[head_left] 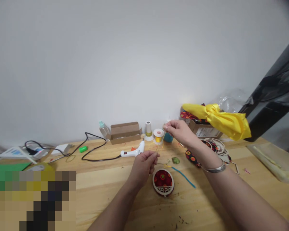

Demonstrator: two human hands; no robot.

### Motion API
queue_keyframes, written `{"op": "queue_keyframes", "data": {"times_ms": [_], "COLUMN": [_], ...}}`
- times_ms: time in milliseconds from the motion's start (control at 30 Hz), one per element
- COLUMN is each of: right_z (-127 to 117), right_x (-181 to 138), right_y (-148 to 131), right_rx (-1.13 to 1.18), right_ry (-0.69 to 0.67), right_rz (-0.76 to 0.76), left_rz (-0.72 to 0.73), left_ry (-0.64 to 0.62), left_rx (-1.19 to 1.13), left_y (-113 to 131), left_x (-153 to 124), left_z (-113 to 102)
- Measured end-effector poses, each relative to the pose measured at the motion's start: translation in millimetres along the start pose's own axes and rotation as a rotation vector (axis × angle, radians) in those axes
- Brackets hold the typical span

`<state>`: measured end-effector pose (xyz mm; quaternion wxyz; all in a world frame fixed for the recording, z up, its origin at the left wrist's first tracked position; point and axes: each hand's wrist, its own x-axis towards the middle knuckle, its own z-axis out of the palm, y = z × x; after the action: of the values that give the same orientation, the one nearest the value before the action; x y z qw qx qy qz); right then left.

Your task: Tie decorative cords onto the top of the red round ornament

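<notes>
My left hand (pixel 144 166) is closed in a pinch above the table, just up and left of a round ornament (pixel 163 181) with dark red patterned fabric and a pale openwork frame. Higher and to the right, my right hand (pixel 179 131) also pinches, near the spools. A thin yellowish thread (pixel 161 143) runs between the fingertips of both hands. Just beyond the ornament lie a blue cord (pixel 184 177) with a yellow end and a small green tangle of thread (pixel 175 160). A silver bangle (pixel 215 168) circles my right wrist.
Behind my left hand lies a white glue gun (pixel 133 150) with a black cable. A spool of yellow thread (pixel 158 136), an open cardboard box (pixel 125 136) and a small bottle (pixel 104 129) stand by the wall. Yellow cloth (pixel 221 120) hangs over a carton at right, near fabric-covered pieces (pixel 192 158).
</notes>
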<state>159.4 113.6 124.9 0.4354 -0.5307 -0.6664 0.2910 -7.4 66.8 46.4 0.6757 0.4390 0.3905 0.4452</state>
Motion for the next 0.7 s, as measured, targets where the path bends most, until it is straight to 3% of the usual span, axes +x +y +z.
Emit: {"op": "queue_keyframes", "data": {"times_ms": [300, 700], "right_z": [-6, 1], "right_x": [-5, -10], "right_y": [4, 21], "right_rx": [-0.361, -0.323], "right_ry": [0.074, 0.045], "right_rz": [-0.112, -0.083], "left_rz": [-0.022, -0.024], "left_ry": [-0.011, -0.014], "left_rx": [0.037, 0.014], "left_y": [1, 1], "left_x": [0, -2], "left_z": [-2, -3]}}
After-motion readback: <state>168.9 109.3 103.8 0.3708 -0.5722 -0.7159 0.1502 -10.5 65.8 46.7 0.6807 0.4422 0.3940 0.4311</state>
